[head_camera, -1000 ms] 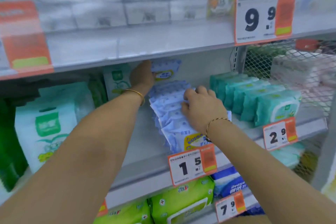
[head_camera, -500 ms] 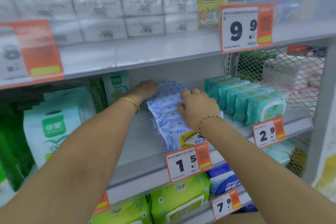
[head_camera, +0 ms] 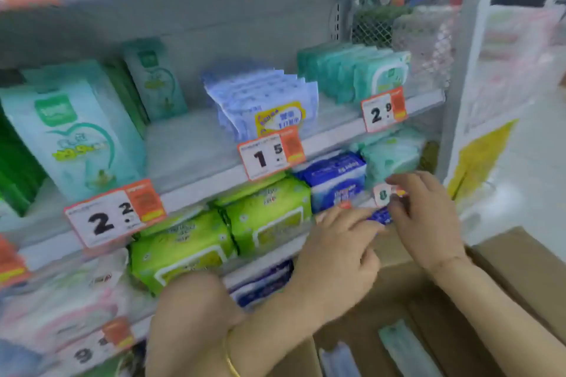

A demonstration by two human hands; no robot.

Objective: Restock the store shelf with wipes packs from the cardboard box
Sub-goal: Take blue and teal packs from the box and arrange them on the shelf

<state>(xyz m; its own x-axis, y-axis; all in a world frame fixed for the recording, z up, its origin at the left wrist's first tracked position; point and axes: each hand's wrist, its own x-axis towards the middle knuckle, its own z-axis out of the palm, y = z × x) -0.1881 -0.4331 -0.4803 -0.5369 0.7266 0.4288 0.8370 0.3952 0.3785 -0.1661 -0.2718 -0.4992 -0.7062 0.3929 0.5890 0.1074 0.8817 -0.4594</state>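
A row of light blue wipes packs [head_camera: 260, 98] stands on the middle shelf [head_camera: 190, 159] behind the 1.5 price tag [head_camera: 269, 153]. Neither hand touches them. My left hand [head_camera: 340, 254] and my right hand [head_camera: 425, 217] hang lower, in front of the shelf below and above the open cardboard box [head_camera: 520, 272]. Their fingers are loosely bent and I see nothing held, though the view is blurred. A dark blue pack [head_camera: 381, 217] shows between the fingertips, held or merely behind them I cannot tell. Pale packs [head_camera: 398, 346] lie in the box.
Teal packs [head_camera: 361, 73] stand right of the blue row, by a wire mesh divider [head_camera: 376, 27]. Tall pale green bags [head_camera: 76, 138] fill the left. Lime green packs [head_camera: 245, 223] and blue packs [head_camera: 333, 180] sit on the lower shelf. A grey upright [head_camera: 462, 70] ends the shelf at the right.
Both hands have left the light blue packs and dropped to the lower shelf, over the box. The view has tilted down and right, bringing the cardboard box into sight.
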